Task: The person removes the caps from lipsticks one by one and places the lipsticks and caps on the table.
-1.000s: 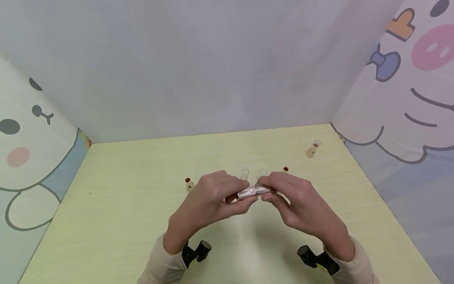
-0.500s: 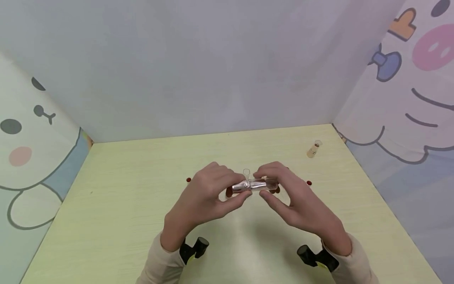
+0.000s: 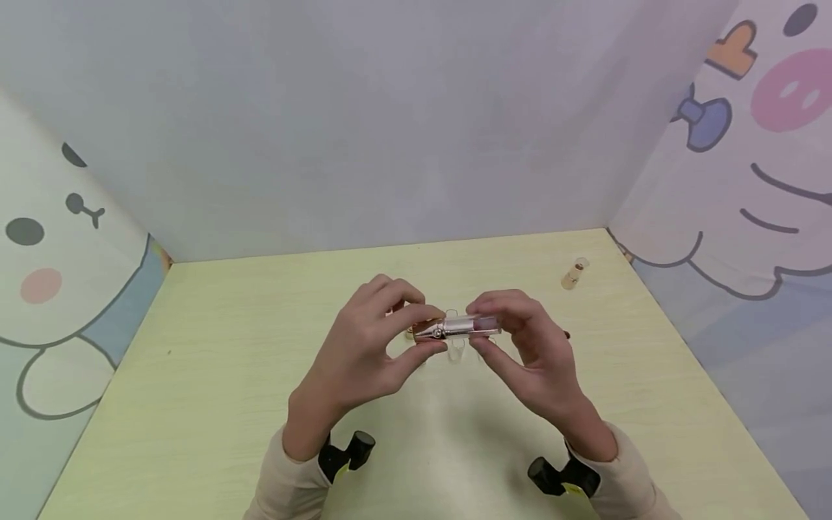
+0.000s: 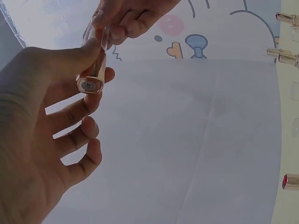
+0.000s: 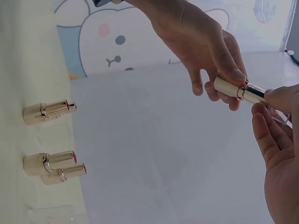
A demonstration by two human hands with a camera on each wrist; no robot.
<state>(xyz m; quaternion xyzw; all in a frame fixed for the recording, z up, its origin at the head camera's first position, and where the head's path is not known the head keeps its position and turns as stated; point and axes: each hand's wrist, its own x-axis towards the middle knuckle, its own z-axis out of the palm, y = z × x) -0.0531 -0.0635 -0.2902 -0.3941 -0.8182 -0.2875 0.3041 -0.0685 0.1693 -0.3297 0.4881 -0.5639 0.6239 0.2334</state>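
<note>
A gold lipstick (image 3: 455, 327) lies level between both hands, above the table. My left hand (image 3: 364, 347) pinches its gold base (image 5: 227, 87) between thumb and fingers. In the left wrist view, a round label (image 4: 90, 86) shows on the end of that base. On the other side, my right hand (image 3: 533, 354) pinches the clear cap (image 3: 487, 323), which covers the lipstick's upper part. The other fingers of my left hand are loosely bent and spread below the lipstick in the left wrist view.
Uncapped gold lipsticks (image 5: 50, 163) stand on the pale table (image 3: 214, 375), with clear caps (image 5: 52, 214) beside them. A lipstick with a clear cap (image 3: 574, 274) stands at the back right. Printed cloth walls (image 3: 364, 130) enclose the table's back and sides.
Both hands have risen with the lipstick and shifted slightly left. The right hand's fingers have spread back from the middle, leaving more of the lipstick and its clear cap showing.
</note>
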